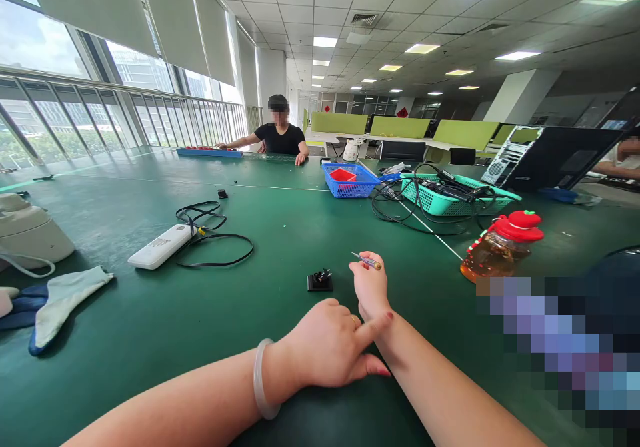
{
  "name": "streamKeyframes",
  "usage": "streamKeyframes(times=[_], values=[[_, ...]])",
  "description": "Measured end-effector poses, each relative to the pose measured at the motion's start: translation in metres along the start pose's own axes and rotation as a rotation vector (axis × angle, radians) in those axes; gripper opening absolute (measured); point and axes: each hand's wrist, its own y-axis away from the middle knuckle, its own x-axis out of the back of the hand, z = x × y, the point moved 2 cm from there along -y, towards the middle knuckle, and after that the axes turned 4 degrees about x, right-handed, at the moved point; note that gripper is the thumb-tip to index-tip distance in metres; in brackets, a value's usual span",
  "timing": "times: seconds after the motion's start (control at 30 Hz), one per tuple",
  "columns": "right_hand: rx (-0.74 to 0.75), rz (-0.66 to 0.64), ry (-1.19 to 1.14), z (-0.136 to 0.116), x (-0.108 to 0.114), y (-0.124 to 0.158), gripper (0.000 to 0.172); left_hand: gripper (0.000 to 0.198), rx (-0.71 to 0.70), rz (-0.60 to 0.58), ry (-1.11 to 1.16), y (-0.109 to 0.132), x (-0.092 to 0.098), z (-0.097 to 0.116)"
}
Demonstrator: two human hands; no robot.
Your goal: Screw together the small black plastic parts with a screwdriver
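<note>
My right hand (371, 290) is closed around a small screwdriver (367, 260) with a clear purplish handle. Its thin tip points left, over the table. My left hand (333, 344), with a pale bangle (263, 379) on the wrist, lies across beside my right wrist. The left index finger reaches onto that wrist and the thumb is stretched out below it; the other fingers are curled, with nothing seen in them. Just left of my right hand, a black plug adapter (320, 281) rests on the green table (280, 247), its metal prongs up.
A white power strip (163, 247) with a black cord lies left; gloves (65, 300) are nearer. Blue basket (350, 184), green basket (450, 197) of cables and red-lidded jar (505, 244) stand right. A person (280, 134) sits at the far end. The lower right is pixelated.
</note>
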Motion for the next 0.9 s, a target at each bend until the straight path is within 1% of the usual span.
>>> streamKeyframes(times=[0.07, 0.1, 0.17, 0.23, 0.27, 0.3, 0.33, 0.4, 0.43, 0.5, 0.6, 0.67, 0.73, 0.9], values=[[0.028, -0.005, -0.013, -0.001, -0.001, 0.003, 0.029, 0.071, -0.07, -0.008, 0.052, 0.0, 0.0, 0.007], [0.046, -0.009, -0.015, -0.002, -0.001, 0.004, 0.028, 0.071, -0.069, -0.013, 0.065, -0.001, 0.0, 0.008], [0.087, -0.033, -0.011, -0.006, 0.0, 0.006, 0.024, 0.068, 0.006, -0.03, 0.066, -0.002, -0.001, 0.002], [0.141, -0.101, -0.018, -0.012, 0.002, 0.007, 0.018, 0.062, 0.138, -0.037, 0.067, -0.002, 0.0, -0.013], [0.173, -0.147, -0.033, -0.016, 0.003, 0.007, 0.02, 0.059, 0.218, -0.024, 0.08, -0.001, 0.0, -0.023], [0.225, -0.205, -0.051, -0.019, 0.005, 0.007, 0.029, 0.058, 0.308, 0.006, 0.102, 0.001, 0.0, -0.034], [0.277, -0.228, -0.057, -0.023, 0.008, 0.006, 0.037, 0.059, 0.393, 0.045, 0.128, 0.003, -0.001, -0.046], [0.344, -0.207, -0.035, -0.028, 0.016, 0.003, 0.051, 0.064, 0.524, 0.113, 0.175, 0.009, -0.003, -0.065], [0.364, -0.203, -0.021, -0.029, 0.019, 0.002, 0.055, 0.067, 0.557, 0.129, 0.192, 0.012, -0.006, -0.072], [0.4, -0.241, -0.023, -0.031, 0.023, -0.001, 0.061, 0.068, 0.597, 0.119, 0.237, 0.016, -0.012, -0.083], [0.461, -0.36, -0.053, -0.031, 0.023, -0.002, 0.064, 0.057, 0.636, 0.046, 0.322, 0.017, -0.022, -0.092], [0.499, -0.427, -0.054, -0.032, 0.022, 0.002, 0.065, 0.046, 0.65, 0.011, 0.361, 0.016, -0.026, -0.094], [0.526, -0.472, -0.048, -0.034, 0.02, 0.008, 0.066, 0.039, 0.654, 0.0, 0.383, 0.015, -0.028, -0.096], [0.559, -0.533, -0.021, -0.039, 0.018, 0.019, 0.067, 0.03, 0.634, 0.001, 0.376, 0.014, -0.029, -0.097]])
